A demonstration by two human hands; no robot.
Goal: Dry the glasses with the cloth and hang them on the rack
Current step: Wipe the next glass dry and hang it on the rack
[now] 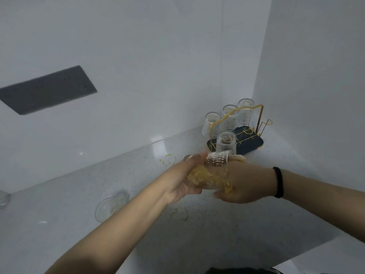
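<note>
1. Head view, centre of frame: left hand (pixel 178 179) and right hand (pixel 244 182) meet over the countertop (pixel 59 224), both wrapped round one ribbed clear glass (pixel 214 162) stuffed with a yellow cloth (pixel 205 177).
2. Left hand grips the glass from the left side, fingers curled round it; right hand grips from the right, thumb low, holding cloth against glass. Motion blur here, exact finger placement unclear.
3. Black band (pixel 278 181) on the right wrist.
4. Right of centre, in the wall corner: gold wire rack (pixel 261 115) on a dark tray (pixel 254 143), four ribbed glasses hung upside down on it: three in the back row (pixel 212 123), (pixel 230 117), (pixel 245 111), one in front (pixel 226 142), just behind the hands.
5. Lower left: a clear glass (pixel 110 205) lying on its side on the counter; another clear glass edge (pixel 4 198) at the far left border.
6. Upper left: grey socket panel (pixel 47 89) on the white wall.
7. Faint marking on a back-row glass, not readable. No other writing visible.
</note>
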